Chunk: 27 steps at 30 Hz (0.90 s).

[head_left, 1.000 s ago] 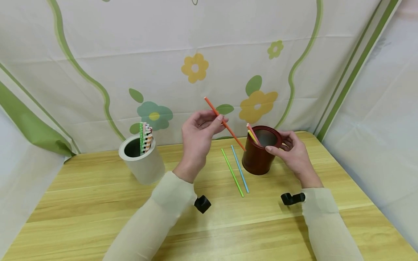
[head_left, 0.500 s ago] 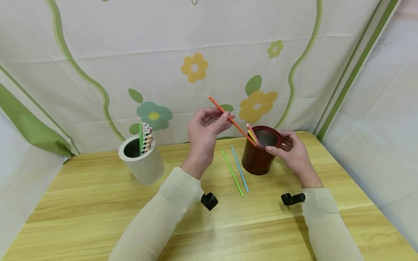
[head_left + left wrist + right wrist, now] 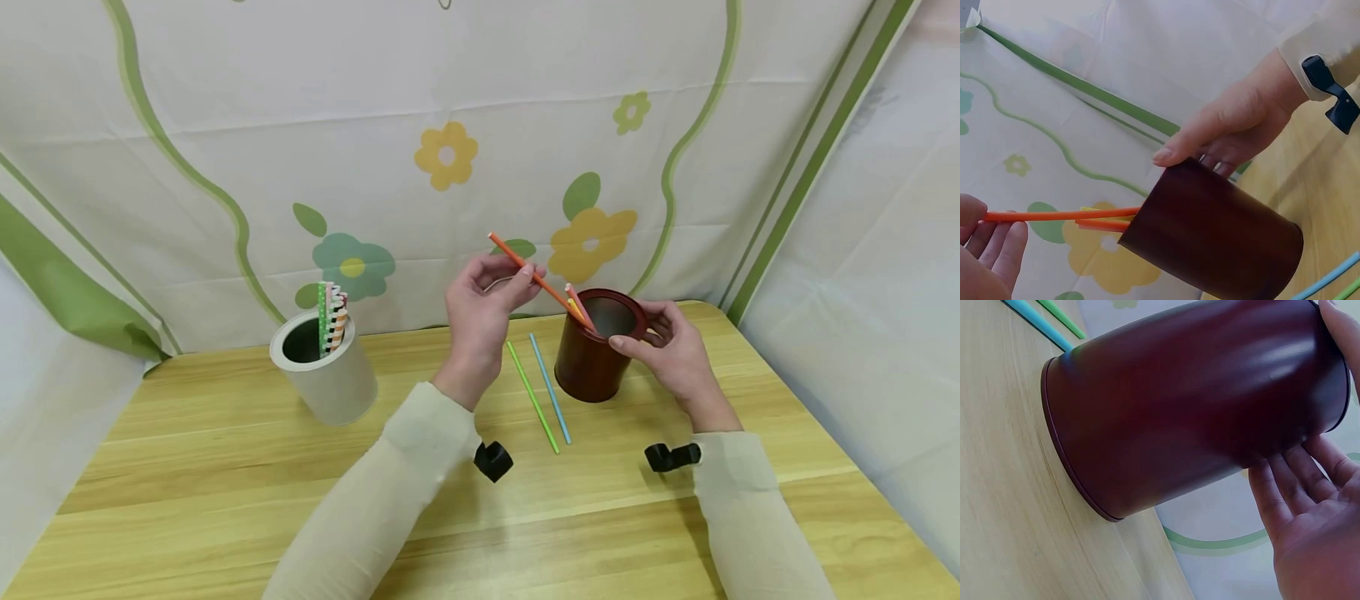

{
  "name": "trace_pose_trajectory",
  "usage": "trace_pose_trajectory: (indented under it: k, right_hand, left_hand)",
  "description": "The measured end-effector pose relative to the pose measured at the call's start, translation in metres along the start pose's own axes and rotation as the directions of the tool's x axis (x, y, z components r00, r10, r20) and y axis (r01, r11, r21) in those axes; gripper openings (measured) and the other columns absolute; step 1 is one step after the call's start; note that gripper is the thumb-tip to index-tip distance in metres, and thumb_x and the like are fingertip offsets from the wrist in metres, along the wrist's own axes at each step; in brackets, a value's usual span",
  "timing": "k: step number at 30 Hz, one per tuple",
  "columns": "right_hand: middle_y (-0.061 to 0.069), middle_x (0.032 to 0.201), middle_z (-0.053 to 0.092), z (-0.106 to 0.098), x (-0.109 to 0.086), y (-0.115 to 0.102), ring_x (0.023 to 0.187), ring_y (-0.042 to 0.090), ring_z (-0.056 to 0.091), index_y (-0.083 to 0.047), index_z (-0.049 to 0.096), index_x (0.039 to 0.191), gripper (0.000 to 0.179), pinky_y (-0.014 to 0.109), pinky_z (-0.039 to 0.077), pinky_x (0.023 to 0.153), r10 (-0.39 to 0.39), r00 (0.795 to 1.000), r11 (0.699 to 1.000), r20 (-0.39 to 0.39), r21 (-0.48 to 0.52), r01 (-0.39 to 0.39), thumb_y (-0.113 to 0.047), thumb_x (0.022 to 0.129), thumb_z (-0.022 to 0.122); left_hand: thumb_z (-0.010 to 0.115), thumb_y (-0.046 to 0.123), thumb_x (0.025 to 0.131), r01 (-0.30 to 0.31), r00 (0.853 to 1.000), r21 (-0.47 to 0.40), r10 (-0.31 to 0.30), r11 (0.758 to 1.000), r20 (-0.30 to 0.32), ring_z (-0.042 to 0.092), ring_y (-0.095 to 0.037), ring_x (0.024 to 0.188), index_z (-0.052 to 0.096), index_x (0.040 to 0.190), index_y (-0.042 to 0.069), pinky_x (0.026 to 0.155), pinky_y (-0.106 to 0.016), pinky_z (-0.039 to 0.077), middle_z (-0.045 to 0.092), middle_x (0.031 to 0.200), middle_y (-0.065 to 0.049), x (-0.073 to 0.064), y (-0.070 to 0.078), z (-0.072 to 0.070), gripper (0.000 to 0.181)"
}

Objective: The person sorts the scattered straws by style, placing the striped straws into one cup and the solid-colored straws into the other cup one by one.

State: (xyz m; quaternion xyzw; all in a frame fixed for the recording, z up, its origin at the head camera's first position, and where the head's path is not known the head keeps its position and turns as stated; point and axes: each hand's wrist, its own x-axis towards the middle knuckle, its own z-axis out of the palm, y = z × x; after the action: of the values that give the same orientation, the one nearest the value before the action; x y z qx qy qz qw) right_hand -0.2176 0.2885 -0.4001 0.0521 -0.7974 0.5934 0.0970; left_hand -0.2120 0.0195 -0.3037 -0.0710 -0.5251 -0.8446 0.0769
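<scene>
My left hand (image 3: 477, 321) pinches an orange straw (image 3: 552, 292) between thumb and fingers. The straw slants down to the right, its lower end at the left side of the dark red can's mouth. A pink straw (image 3: 572, 292) and a yellow straw lean inside that can (image 3: 588, 372), which stands upright on the table. My right hand (image 3: 678, 358) grips the can near its rim, thumb at the front and fingers round the far side. In the left wrist view the orange straw (image 3: 1054, 215) reaches the can's mouth (image 3: 1210, 231); its tip is hidden.
A green straw (image 3: 533, 396) and a blue straw (image 3: 551, 388) lie side by side on the wooden table (image 3: 225, 500), left of the dark can. At the left, a white can (image 3: 337, 387) holds several patterned straws (image 3: 330, 321). A flowered curtain (image 3: 300, 100) hangs behind.
My left hand has moved right with the orange straw, bringing its lower end from left of the dark red can to the can's mouth. The right hand has stayed on the can.
</scene>
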Motion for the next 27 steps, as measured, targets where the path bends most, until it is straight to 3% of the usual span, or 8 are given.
trace_pose_trajectory:
  k: [6, 11, 15, 18, 21, 24, 27]
  right_hand:
    - [-0.013, 0.132, 0.058, 0.000, 0.000, -0.001, 0.123, 0.001, 0.058, -0.006, 0.053, 0.143, 0.058, 0.004, 0.050, 0.100, -0.006, 1.000, 1.000, -0.001, -0.005, 0.006, -0.014, 0.095, 0.084]
    - [-0.013, 0.133, 0.058, 0.000, 0.000, 0.000, 0.124, 0.002, 0.057, -0.006, 0.053, 0.144, 0.059, 0.004, 0.050, 0.100, -0.002, 1.000, 1.000, 0.000, -0.010, 0.002, -0.015, 0.095, 0.084]
    - [-0.013, 0.133, 0.058, 0.000, 0.001, 0.001, 0.124, 0.001, 0.057, -0.006, 0.053, 0.144, 0.059, 0.004, 0.050, 0.100, -0.004, 1.000, 1.000, -0.001, -0.010, 0.004, -0.015, 0.095, 0.084]
    - [-0.014, 0.132, 0.058, 0.001, 0.001, 0.001, 0.124, 0.001, 0.057, -0.006, 0.053, 0.144, 0.059, 0.004, 0.050, 0.099, -0.009, 1.000, 1.000, -0.001, -0.006, 0.009, -0.014, 0.095, 0.084]
    - [-0.014, 0.133, 0.058, 0.001, 0.001, 0.002, 0.124, 0.001, 0.057, -0.007, 0.053, 0.144, 0.059, 0.004, 0.050, 0.099, -0.010, 1.000, 1.000, 0.001, -0.001, 0.010, -0.014, 0.095, 0.084]
    - [-0.015, 0.133, 0.058, 0.001, 0.001, 0.002, 0.124, 0.001, 0.057, -0.008, 0.053, 0.145, 0.059, 0.004, 0.050, 0.100, -0.007, 1.000, 1.000, 0.003, 0.002, 0.007, -0.014, 0.095, 0.084]
    - [-0.015, 0.133, 0.058, 0.001, 0.001, 0.003, 0.124, 0.001, 0.057, -0.008, 0.053, 0.145, 0.059, 0.004, 0.050, 0.100, -0.007, 1.000, 1.000, 0.002, 0.008, 0.007, -0.014, 0.095, 0.084]
  left_hand:
    - [0.077, 0.000, 0.098, 0.028, 1.000, 0.022, -0.028, 0.999, -0.002, 0.081, -0.026, 0.100, 0.070, 0.116, -0.004, 0.096, -0.037, 0.067, 0.078, 0.110, -0.020, 0.002, -0.006, 0.001, 0.020]
    - [0.079, 0.002, 0.096, 0.091, 0.995, 0.148, -0.095, 0.985, 0.017, 0.079, -0.020, 0.093, 0.074, 0.112, -0.001, 0.093, -0.036, 0.068, 0.080, 0.105, -0.014, 0.002, -0.007, 0.001, 0.017]
    - [0.082, 0.005, 0.095, 0.143, 0.986, 0.278, -0.161, 0.950, 0.043, 0.079, -0.016, 0.084, 0.077, 0.108, 0.000, 0.093, -0.039, 0.068, 0.081, 0.103, -0.015, 0.004, -0.005, 0.001, 0.015]
    - [0.083, 0.004, 0.093, 0.167, 0.973, 0.366, -0.214, 0.915, 0.091, 0.080, -0.021, 0.085, 0.077, 0.103, 0.000, 0.094, -0.041, 0.068, 0.082, 0.101, -0.015, 0.007, -0.003, 0.002, 0.013]
    - [0.085, 0.002, 0.091, 0.172, 0.956, 0.449, -0.258, 0.877, 0.137, 0.080, -0.021, 0.084, 0.077, 0.098, 0.000, 0.090, -0.038, 0.069, 0.081, 0.098, -0.013, 0.011, -0.001, 0.003, 0.012]
    - [0.087, 0.001, 0.088, 0.172, 0.945, 0.514, -0.288, 0.841, 0.156, 0.078, -0.015, 0.078, 0.077, 0.094, 0.002, 0.084, -0.035, 0.069, 0.081, 0.097, -0.011, 0.014, 0.001, 0.004, 0.012]
    - [0.087, 0.001, 0.087, 0.162, 0.936, 0.568, -0.307, 0.807, 0.170, 0.079, -0.017, 0.079, 0.078, 0.093, 0.002, 0.079, -0.031, 0.069, 0.082, 0.097, -0.012, 0.016, 0.002, 0.006, 0.011]
